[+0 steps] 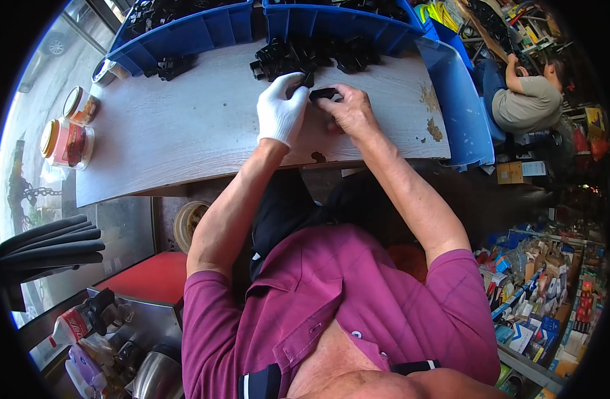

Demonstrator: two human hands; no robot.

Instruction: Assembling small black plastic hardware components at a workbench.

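Note:
Over the table (185,126), my left hand (278,114), in a white glove, is closed with thumb and fingers around a small black part (309,80). My bare right hand (351,112) pinches another small black part (323,94) between thumb and fingers, close beside the left. The two parts nearly meet; whether they touch is hard to tell. Just beyond my hands lies a heap of black plastic-looking parts (288,58), with a smaller cluster (171,67) farther left. Their exact kind is too small to make out.
Blue bins (185,33) of black parts line the table's far edge. An empty-looking blue bin (459,106) stands at its right end. Lidded jars (67,141) sit at the left end. At far right another person (527,100) sits near cluttered shelves (537,299).

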